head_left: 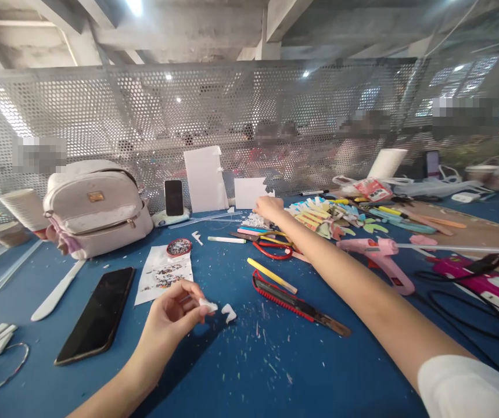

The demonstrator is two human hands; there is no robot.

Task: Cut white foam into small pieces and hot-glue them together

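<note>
My left hand (175, 313) pinches a small white paper piece (208, 305) between thumb and fingertips, just above the blue table (214, 377). A bent white piece (229, 313) lies on the table right beside it. My right hand (269, 208) is stretched far forward, over a heap of small white scraps (255, 220) in front of a torn white sheet (249, 191). Its fingers are curled downward, and what they hold, if anything, is hidden. Below my right forearm lie a red box cutter (290, 299) with its blade out and a yellow stick (270, 274).
Red-handled scissors (270, 249), a pink glue gun (375, 255) and coloured paper strips (319, 215) lie to the right. On the left are a black phone (96, 316), a white plastic knife (57, 290), a glitter-strewn paper (147, 278) and a white backpack (96, 215).
</note>
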